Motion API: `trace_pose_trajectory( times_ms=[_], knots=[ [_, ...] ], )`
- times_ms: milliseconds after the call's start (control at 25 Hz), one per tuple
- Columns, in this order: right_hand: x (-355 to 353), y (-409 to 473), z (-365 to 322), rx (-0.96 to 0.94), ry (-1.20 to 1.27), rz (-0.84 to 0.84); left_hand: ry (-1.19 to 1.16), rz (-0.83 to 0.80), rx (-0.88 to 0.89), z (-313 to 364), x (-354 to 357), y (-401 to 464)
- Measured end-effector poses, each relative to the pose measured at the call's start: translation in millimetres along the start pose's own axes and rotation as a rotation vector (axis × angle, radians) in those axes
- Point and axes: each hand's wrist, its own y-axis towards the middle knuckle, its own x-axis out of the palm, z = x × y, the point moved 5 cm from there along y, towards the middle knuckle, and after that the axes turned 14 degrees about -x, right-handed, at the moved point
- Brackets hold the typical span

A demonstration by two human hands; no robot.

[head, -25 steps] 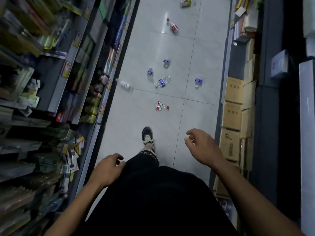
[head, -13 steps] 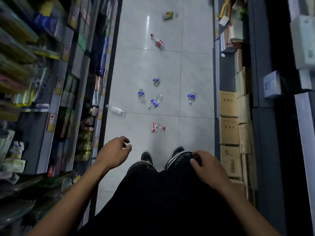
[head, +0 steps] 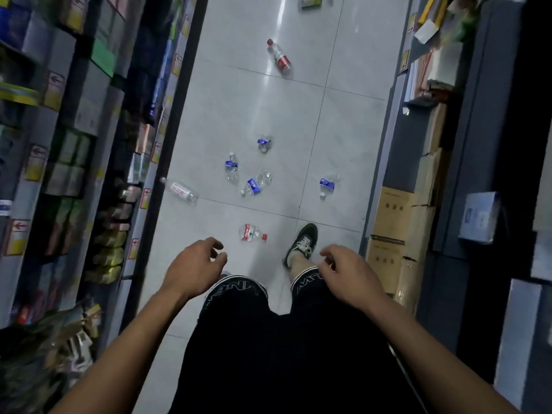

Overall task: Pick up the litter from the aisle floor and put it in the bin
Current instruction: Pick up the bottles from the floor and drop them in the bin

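Both hands, left hand and right hand, hang empty with fingers loosely curled, just short of the crushed red-capped bottle.

Crushed bottles scattered on aisle floor, both hands empty, left hand, right hand

I stand in the aisle with shelves at my nine o'clock and boxes at my three. At twelve o'clock, one bottle lies just left of my shoe. More bottles lie behind it, and another bottle far behind those.
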Motion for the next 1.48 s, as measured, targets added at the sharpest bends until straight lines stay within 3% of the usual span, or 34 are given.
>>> trace_pose_trajectory(
  times_ms=[240,400,600,760,920,1040,1240,1320,1480],
  knots=[
    [11,85,54,0.008,-0.022,-0.09,-0.107,-0.133,-0.062,60,75,70],
    [97,166,125,0.061,-0.004,-0.151,-0.177,-0.197,-0.173,60,171,177],
    [237,283,240,0.031,-0.027,-0.212,-0.353,-0.273,-0.471,23,353,350],
    [327,371,331,0.0,-0.107,-0.274,-0.321,-0.071,-0.659,-15,484,475],
    [373,429,401,0.01,-0.178,-0.267,-0.432,0.221,-0.799,-41,547,551],
    [380,446,431,0.042,-0.184,-0.241,-0.468,0.354,-0.655,-34,555,564],
    [364,470,462,0.202,-0.104,-0.138,-0.388,0.394,-0.161,37,535,564],
    [348,489,473,0.304,-0.089,0.042,-0.394,0.39,-0.01,69,527,568],
    [308,536,499,0.481,-0.095,0.411,-0.416,0.291,0.093,119,528,587]
  ],
)
